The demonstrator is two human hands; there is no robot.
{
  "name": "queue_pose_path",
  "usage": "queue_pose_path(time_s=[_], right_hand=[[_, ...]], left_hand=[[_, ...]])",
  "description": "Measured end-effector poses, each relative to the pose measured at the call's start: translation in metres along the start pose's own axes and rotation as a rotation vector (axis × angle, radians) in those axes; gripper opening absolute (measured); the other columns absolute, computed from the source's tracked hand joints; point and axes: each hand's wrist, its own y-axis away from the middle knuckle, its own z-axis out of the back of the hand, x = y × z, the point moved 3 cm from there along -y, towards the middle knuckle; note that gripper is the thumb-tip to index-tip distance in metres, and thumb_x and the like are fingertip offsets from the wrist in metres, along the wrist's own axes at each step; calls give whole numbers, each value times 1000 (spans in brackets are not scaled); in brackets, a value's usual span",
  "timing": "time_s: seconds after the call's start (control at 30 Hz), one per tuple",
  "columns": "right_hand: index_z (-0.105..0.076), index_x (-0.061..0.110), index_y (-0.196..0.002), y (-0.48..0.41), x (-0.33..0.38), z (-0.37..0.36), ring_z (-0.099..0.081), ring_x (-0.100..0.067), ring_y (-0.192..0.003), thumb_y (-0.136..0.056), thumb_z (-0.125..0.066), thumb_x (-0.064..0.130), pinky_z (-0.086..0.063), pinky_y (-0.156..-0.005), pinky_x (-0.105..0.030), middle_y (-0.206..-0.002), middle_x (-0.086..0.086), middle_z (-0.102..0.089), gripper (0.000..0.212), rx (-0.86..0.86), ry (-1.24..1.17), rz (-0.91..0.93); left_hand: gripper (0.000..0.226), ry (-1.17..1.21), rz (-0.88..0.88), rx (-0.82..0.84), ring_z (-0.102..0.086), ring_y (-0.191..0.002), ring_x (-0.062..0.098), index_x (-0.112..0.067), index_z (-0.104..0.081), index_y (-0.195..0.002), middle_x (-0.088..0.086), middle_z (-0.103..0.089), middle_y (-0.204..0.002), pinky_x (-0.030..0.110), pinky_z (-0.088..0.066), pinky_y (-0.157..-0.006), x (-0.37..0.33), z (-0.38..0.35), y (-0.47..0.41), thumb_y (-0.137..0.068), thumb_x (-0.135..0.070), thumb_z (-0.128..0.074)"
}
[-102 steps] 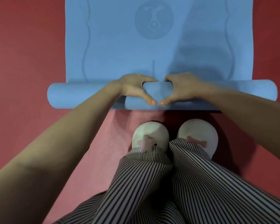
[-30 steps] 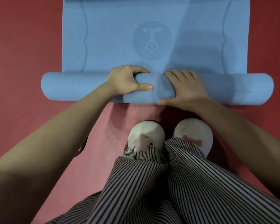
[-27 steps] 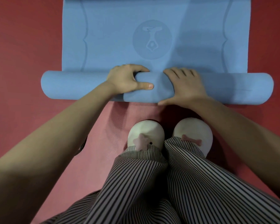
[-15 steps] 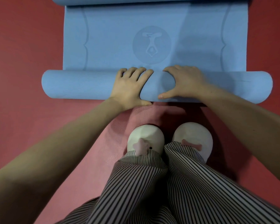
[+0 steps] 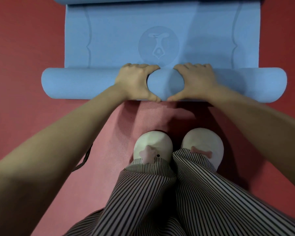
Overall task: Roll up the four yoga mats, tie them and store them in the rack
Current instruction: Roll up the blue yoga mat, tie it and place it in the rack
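A soft, finely ribbed blue yoga mat [image 5: 163, 40] fills the upper half of the frame, its near part rolled into a thick cylinder [image 5: 80, 84] across the middle. The left hand [image 5: 136, 80] and right hand [image 5: 196, 80] grip the roll's centre, fingers curled over the top, thumbs beneath. Below lies a textured pink mat [image 5: 126, 133].

Single head view, steep downward, close over floor [image 5: 24, 48].

The yoga mat [image 5: 109, 40] lay on the floor [image 5: 24, 48], its rolled end crosswise nearest the person, its flat length behind. The left hand [image 5: 134, 82] and right hand [image 5: 197, 82] sat side by side on the roll's middle. The slippers [image 5: 203, 140] stood before it on another mat [image 5: 123, 133].
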Motion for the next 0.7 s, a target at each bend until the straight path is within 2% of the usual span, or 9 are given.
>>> queue_pose_path(time_s=[0.13, 0.27, 0.4, 0.43, 0.5, 0.57, 0.63, 0.7], right_hand=[[-46, 23, -128, -10, -4, 8, -53, -30, -112, -55, -66, 76, -34, -90, -40, -125, -3, -56, 92, 55, -32, 9], [-48, 25, -126, -9, -2, 7, -53, -27, -112, -56, -67, 75, -34, -90, -39, -123, 0, -58, 88, 89, -77, 14], [-53, 28, -123, 0, -4, 1, -56, -23, -109, -61, -70, 69, -41, -94, -36, -120, 4, -61, 77, 341, -206, 29], [-55, 30, -120, 4, -4, -4, -57, -21, -105, -60, -70, 68, -43, -94, -36, -118, 5, -62, 72, 414, -252, 37], [-56, 32, -112, 10, -6, -12, -57, -18, -99, -59, -70, 68, -44, -90, -35, -110, 8, -62, 65, 469, -300, 44], [-55, 34, -106, 9, -5, -16, -56, -17, -95, -60, -71, 67, -43, -85, -32, -105, 10, -61, 58, 455, -322, 47], [-55, 35, -107, 6, -5, -16, -55, -17, -94, -60, -70, 67, -42, -84, -32, -104, 10, -59, 59, 459, -338, 51], [-56, 33, -110, 3, -8, -15, -55, -18, -96, -57, -69, 69, -44, -89, -34, -107, 8, -58, 66, 486, -355, 44]], left_hand=[[84, 47, 44, 135, -60, -102, 21, -38, -53, -123, -9, -66, -111, 33, -44, -84, 3, 8, -13, -49, -71, -73], [87, 73, 91, 175, -60, -101, 19, -39, -55, -122, -12, -67, -108, 32, -42, -86, 1, 9, -13, -43, -73, -69], [60, 172, 84, 410, -59, -93, 14, -40, -61, -101, -17, -64, -92, 29, -43, -82, -6, 4, -3, -49, -66, -77], [56, 211, 80, 467, -59, -94, 14, -38, -62, -101, -16, -64, -94, 29, -44, -82, -8, -1, 1, -53, -62, -79], [61, 238, 79, 523, -58, -99, 13, -40, -61, -114, -16, -65, -105, 30, -44, -88, -10, -10, 7, -59, -60, -78], [77, 185, 44, 485, -55, -110, 14, -41, -54, -126, -14, -62, -119, 31, -41, -94, -11, -12, 12, -57, -71, -71], [95, 93, -66, 285, -49, -123, 19, -33, -49, -134, -8, -54, -134, 35, -35, -100, -10, -12, 19, -53, -82, -52], [96, 55, -160, 59, -50, -123, 26, -26, -50, -137, 2, -52, -137, 42, -35, -100, -10, -11, 31, -59, -81, -44]])
